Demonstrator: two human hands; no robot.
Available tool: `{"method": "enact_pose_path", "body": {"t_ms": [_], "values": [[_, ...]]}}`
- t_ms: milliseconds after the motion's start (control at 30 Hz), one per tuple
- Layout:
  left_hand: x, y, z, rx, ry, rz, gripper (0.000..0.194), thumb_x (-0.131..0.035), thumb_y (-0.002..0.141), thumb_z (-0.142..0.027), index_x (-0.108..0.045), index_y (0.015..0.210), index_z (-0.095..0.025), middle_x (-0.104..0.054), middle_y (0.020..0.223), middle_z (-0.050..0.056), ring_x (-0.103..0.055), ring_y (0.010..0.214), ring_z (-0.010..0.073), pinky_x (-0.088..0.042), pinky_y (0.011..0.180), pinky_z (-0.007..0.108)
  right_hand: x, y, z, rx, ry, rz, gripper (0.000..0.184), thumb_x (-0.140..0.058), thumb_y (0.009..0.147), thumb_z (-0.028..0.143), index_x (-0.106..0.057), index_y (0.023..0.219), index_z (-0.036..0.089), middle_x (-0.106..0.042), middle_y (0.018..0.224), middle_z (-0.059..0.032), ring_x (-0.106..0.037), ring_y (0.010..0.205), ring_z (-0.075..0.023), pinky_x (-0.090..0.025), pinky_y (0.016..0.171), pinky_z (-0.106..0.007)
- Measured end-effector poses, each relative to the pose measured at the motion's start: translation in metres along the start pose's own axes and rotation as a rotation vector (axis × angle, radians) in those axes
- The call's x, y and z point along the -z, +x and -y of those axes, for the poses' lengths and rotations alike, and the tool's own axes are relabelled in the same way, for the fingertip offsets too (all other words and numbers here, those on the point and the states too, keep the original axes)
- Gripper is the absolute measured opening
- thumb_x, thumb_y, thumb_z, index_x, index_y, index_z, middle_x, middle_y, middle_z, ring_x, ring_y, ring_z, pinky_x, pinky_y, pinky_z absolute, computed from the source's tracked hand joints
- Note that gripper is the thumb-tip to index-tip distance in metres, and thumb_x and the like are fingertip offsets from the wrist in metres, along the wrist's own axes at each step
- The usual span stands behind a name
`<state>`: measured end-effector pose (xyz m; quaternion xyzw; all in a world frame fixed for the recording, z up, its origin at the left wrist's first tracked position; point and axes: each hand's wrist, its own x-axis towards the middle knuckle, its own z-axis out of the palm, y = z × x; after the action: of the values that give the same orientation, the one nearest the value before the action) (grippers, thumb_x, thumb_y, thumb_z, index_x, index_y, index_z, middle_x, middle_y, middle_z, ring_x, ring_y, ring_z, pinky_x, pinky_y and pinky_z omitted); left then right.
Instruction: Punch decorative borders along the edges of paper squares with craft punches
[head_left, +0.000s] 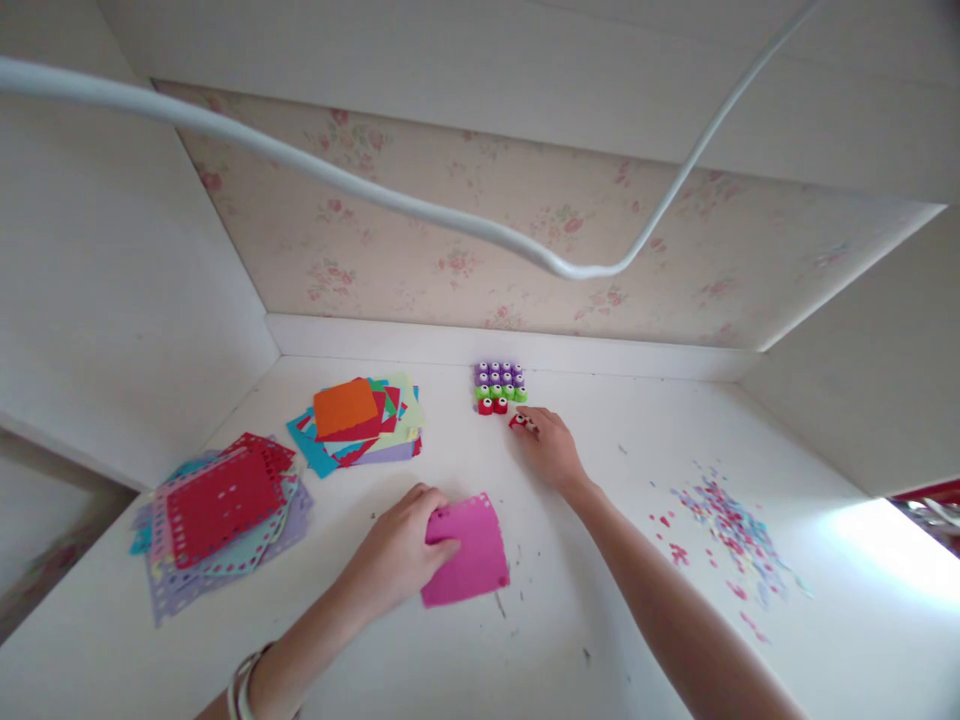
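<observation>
My left hand [409, 540] pinches a pink sheet of paper [472, 560] by its left side, thumb on top. Small punched shapes run along the sheet's top edge. Farther back, my right hand [549, 447] has its fingers closed on a small red craft punch [519, 421]. It is at the front right corner of a block of small craft punches [500, 386], set in rows of purple, green and red. Part of the held punch is hidden by my fingers.
Loose coloured paper sheets [345, 408] are piled at back left. Nearer lies a stack of sheets with punched edges [225, 505]. Tiny paper cutouts [727, 530] are scattered on the right of the white table [600, 620]. A white cable [360, 185] hangs across the upper view.
</observation>
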<state>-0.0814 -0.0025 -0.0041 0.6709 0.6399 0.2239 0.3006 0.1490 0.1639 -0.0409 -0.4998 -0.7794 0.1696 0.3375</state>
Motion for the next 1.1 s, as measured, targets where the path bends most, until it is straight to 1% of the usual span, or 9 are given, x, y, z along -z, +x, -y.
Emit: {"method": "enact_pose_path", "body": {"t_ms": [100,200,300,467,633,833,1000,1067,1100], "values": [[-0.005,0.008,-0.003,0.017,-0.156,-0.026,0.021,-0.063,0.081,-0.027,-0.058,0.100,-0.023,-0.070,0.093,0.002,-0.066,0.088,0.0201,-0.046,0.077,0.028,0.010,-0.023,0.006,-0.022,0.030,-0.014,0.024,-0.052,0.092,0.031,-0.067,0.107,0.021,-0.068,0.110,-0.0086,-0.064,0.098,-0.0233,-0.052,0.090,-0.040],[-0.013,0.012,-0.007,0.002,-0.237,-0.056,0.030,-0.059,0.086,-0.030,-0.055,0.114,-0.024,-0.071,0.106,0.004,-0.068,0.096,0.0206,-0.048,0.080,0.027,0.022,-0.053,0.019,-0.035,0.059,-0.019,0.022,-0.051,0.093,0.036,-0.066,0.103,0.023,-0.068,0.108,-0.0069,-0.066,0.092,-0.0197,-0.054,0.084,-0.034],[-0.023,0.011,-0.010,-0.025,-0.224,-0.077,0.029,-0.055,0.090,-0.032,-0.054,0.118,-0.025,-0.072,0.108,0.005,-0.069,0.096,0.0212,-0.049,0.078,0.027,0.034,-0.082,0.034,-0.037,0.093,0.000,0.021,-0.052,0.094,0.036,-0.066,0.102,0.023,-0.068,0.106,-0.0073,-0.066,0.091,-0.0196,-0.055,0.083,-0.033],[-0.033,0.005,-0.010,-0.052,-0.137,-0.100,0.023,-0.053,0.092,-0.032,-0.053,0.114,-0.024,-0.073,0.097,0.004,-0.070,0.088,0.0214,-0.051,0.073,0.028,0.045,-0.117,0.047,-0.049,0.101,0.069,0.020,-0.049,0.097,0.033,-0.065,0.104,0.024,-0.066,0.110,-0.0082,-0.064,0.099,-0.0218,-0.054,0.087,-0.036],[-0.036,0.002,-0.008,-0.080,-0.066,-0.123,0.025,-0.055,0.091,-0.030,-0.055,0.116,-0.026,-0.073,0.105,0.003,-0.070,0.095,0.0217,-0.051,0.079,0.031,0.045,-0.123,0.044,-0.049,0.152,0.101,0.019,-0.047,0.097,0.027,-0.064,0.105,0.024,-0.066,0.111,-0.0074,-0.064,0.099,-0.0204,-0.052,0.089,-0.034],[-0.041,0.006,-0.002,-0.152,-0.019,-0.146,0.029,-0.054,0.092,-0.026,-0.058,0.121,-0.026,-0.071,0.114,0.004,-0.067,0.102,0.0213,-0.051,0.091,0.034,0.047,-0.126,0.041,-0.030,0.175,0.104,0.019,-0.054,0.094,0.029,-0.065,0.108,0.023,-0.066,0.109,-0.0087,-0.064,0.096,-0.0209,-0.053,0.085,-0.034],[-0.035,0.010,-0.007,-0.338,0.126,-0.237,0.034,-0.057,0.091,-0.019,-0.060,0.124,-0.024,-0.064,0.119,0.008,-0.059,0.111,0.0253,-0.047,0.099,0.044,0.056,-0.134,0.049,0.074,0.311,0.192,0.020,-0.053,0.094,0.027,-0.066,0.109,0.025,-0.068,0.110,-0.0085,-0.064,0.103,-0.0214,-0.053,0.089,-0.034],[-0.032,0.004,-0.014,-0.373,0.140,-0.279,0.034,-0.057,0.092,-0.023,-0.059,0.126,-0.024,-0.060,0.126,0.010,-0.055,0.117,0.0275,-0.044,0.103,0.048,0.056,-0.137,0.055,0.057,0.377,0.195,0.021,-0.057,0.093,0.027,-0.066,0.112,0.026,-0.069,0.110,-0.0076,-0.065,0.104,-0.0217,-0.053,0.093,-0.036],[-0.032,-0.001,-0.018,-0.386,0.113,-0.258,0.035,-0.056,0.093,-0.026,-0.058,0.127,-0.024,-0.059,0.128,0.010,-0.054,0.119,0.0273,-0.043,0.104,0.048,0.054,-0.139,0.059,0.036,0.409,0.190,0.021,-0.060,0.091,0.028,-0.067,0.112,0.027,-0.070,0.110,-0.0069,-0.065,0.103,-0.0218,-0.052,0.093,-0.036]]}}
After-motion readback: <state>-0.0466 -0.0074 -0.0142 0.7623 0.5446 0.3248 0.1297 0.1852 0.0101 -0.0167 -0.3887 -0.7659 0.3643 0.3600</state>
